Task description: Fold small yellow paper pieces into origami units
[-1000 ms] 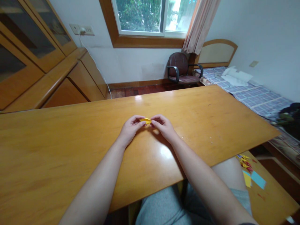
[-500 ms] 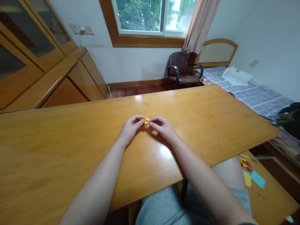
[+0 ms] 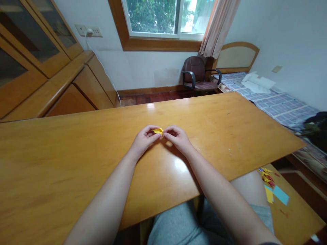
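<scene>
A small piece of folded yellow paper [image 3: 158, 131] is held between my two hands, a little above the wooden table [image 3: 84, 149]. My left hand [image 3: 145, 140] is closed on its left and lower side, the thumb lying along the near edge. From the right, my right hand [image 3: 176, 136] pinches the paper's right end between thumb and fingertips. Parts of the paper are hidden by my fingers, so its full folded shape cannot be made out.
On a lower wooden bench [image 3: 293, 217] at the right lie several yellow and red folded paper pieces [image 3: 267, 178], a blue paper sheet [image 3: 281, 195] and a yellow paper sheet [image 3: 269, 194]. Beyond the table stand a brown armchair [image 3: 195, 73] and a bed [image 3: 278, 98].
My left thumb has slid right along the near edge of the yellow paper, and more of the paper's top now shows. The right hand has barely moved.
</scene>
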Tool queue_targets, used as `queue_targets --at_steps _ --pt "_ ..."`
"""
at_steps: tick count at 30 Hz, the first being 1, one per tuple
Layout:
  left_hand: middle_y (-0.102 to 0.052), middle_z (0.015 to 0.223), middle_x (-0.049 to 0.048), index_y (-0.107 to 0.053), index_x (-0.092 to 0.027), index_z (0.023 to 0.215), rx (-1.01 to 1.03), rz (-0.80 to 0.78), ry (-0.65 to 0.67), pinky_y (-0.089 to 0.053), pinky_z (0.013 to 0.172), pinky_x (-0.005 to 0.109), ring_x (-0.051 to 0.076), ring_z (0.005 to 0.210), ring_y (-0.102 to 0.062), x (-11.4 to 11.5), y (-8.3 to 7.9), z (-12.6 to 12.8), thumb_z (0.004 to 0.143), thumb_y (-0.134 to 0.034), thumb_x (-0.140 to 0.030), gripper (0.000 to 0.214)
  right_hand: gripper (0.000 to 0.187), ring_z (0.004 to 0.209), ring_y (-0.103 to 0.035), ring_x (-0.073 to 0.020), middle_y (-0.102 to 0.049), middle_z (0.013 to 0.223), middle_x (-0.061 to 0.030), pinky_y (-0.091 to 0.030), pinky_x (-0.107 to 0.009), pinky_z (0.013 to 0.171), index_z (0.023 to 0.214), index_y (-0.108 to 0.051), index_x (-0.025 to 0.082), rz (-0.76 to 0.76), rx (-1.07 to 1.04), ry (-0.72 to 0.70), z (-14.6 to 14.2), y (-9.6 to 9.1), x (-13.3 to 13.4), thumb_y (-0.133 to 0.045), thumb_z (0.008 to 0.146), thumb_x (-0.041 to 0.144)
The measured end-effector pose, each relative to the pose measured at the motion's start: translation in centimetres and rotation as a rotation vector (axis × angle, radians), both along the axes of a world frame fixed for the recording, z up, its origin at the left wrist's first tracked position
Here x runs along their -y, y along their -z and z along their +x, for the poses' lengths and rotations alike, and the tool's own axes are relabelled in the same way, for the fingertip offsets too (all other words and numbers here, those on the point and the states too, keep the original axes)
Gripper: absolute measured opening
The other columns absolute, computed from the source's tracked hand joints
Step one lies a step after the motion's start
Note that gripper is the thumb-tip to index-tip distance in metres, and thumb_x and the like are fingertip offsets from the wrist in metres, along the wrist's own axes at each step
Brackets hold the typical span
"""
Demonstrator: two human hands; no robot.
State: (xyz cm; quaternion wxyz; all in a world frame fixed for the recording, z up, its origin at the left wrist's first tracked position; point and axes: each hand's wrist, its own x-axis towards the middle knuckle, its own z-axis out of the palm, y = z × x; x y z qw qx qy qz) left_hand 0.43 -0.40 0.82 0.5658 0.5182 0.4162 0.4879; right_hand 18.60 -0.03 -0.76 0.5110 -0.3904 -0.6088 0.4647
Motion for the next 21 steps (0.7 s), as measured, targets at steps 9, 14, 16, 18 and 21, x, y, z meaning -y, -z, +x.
queue_targets --at_steps 9,14,16,18,21 --pt "-0.072 0.091 0.0028 -0.066 -0.018 0.097 0.032 -0.007 -0.005 -0.055 0.086 0.033 0.016 0.081 -0.068 -0.29 0.57 -0.11 0.067 -0.084 -0.035 0.039 0.015 0.074 -0.06 -0.012 -0.067 0.083 0.0002 -0.046 -0.025 0.072 0.089 -0.067 0.019 -0.056 -0.028 -0.037 -0.02 0.24 0.03 -0.069 0.081 0.032" --pt "-0.072 0.088 0.0016 -0.069 -0.018 0.095 -0.021 0.029 0.003 -0.053 0.083 0.03 0.015 0.081 -0.067 -0.38 0.51 -0.13 0.067 -0.084 -0.035 0.036 0.02 0.069 -0.059 -0.0116 -0.065 0.079 0.0013 -0.046 -0.025 0.068 0.09 -0.064 0.02 -0.09 -0.057 -0.066 -0.25 0.21 0.01 -0.071 0.081 0.036" --pt "-0.072 0.087 0.0016 -0.069 -0.018 0.095 -0.05 0.03 -0.003 -0.053 0.08 0.029 0.015 0.08 -0.066 -0.4 0.53 -0.14 0.068 -0.083 -0.037 0.036 0.019 0.068 -0.058 -0.0114 -0.064 0.077 0.0017 -0.046 -0.025 0.067 0.089 -0.063 0.02 -0.085 -0.061 -0.067 -0.29 0.18 -0.01 -0.071 0.081 0.035" --pt "-0.071 0.085 0.0015 -0.067 -0.018 0.095 -0.061 0.014 -0.021 -0.053 0.077 0.029 0.015 0.077 -0.066 -0.39 0.58 -0.15 0.069 -0.082 -0.038 0.036 0.018 0.067 -0.057 -0.0111 -0.063 0.076 0.002 -0.045 -0.025 0.066 0.088 -0.063 0.019 -0.072 -0.055 -0.049 -0.27 0.16 -0.03 -0.07 0.081 0.035" --pt "-0.072 0.088 0.0018 -0.063 -0.017 0.093 -0.017 -0.014 -0.043 -0.054 0.077 0.03 0.015 0.076 -0.067 -0.31 0.61 -0.1 0.07 -0.081 -0.038 0.036 0.018 0.068 -0.057 -0.0113 -0.063 0.078 0.0017 -0.045 -0.025 0.067 0.089 -0.062 0.019 -0.045 -0.021 -0.021 -0.21 0.13 0.01 -0.068 0.083 0.035"
